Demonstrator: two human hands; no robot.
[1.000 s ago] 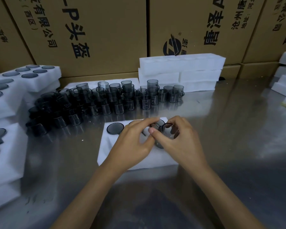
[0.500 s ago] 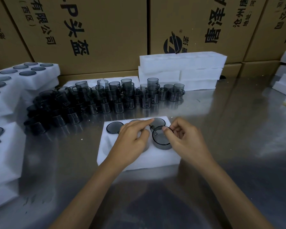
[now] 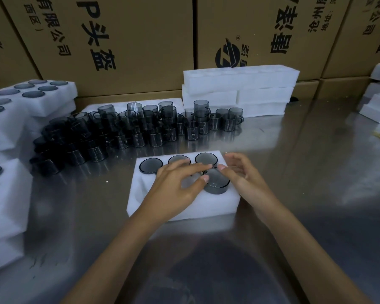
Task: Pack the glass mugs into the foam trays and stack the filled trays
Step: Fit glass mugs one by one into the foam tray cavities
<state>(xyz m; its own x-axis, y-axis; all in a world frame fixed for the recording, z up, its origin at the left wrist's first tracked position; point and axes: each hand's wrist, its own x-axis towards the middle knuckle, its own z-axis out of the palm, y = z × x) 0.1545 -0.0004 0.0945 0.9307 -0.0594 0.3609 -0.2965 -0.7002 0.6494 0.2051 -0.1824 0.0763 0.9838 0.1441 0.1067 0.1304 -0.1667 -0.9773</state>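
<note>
A white foam tray [image 3: 206, 205] lies in the middle of the steel table. Three smoky glass mugs [image 3: 150, 165] sit sunk in its back row of pockets. A fourth glass mug [image 3: 216, 182] stands partway down in the front right pocket, its rim above the foam. My left hand [image 3: 176, 187] lies across the tray, index finger and thumb pinching that mug's left rim. My right hand [image 3: 244, 176] hovers just right of it, fingers loosely apart, thumb tip touching the rim. The left front pockets are hidden under my left hand.
Many loose mugs [image 3: 140, 126] crowd the table behind the tray. Empty foam trays [image 3: 239, 88] are stacked at the back, filled trays [image 3: 31, 93] stacked at the left, more foam [image 3: 377, 102] at the right. Cardboard boxes [image 3: 130, 40] wall the back.
The mug went from held above the tray down into the front right pocket. My right hand let go of its rim and eased to the right; my left fingers reached onto it.
</note>
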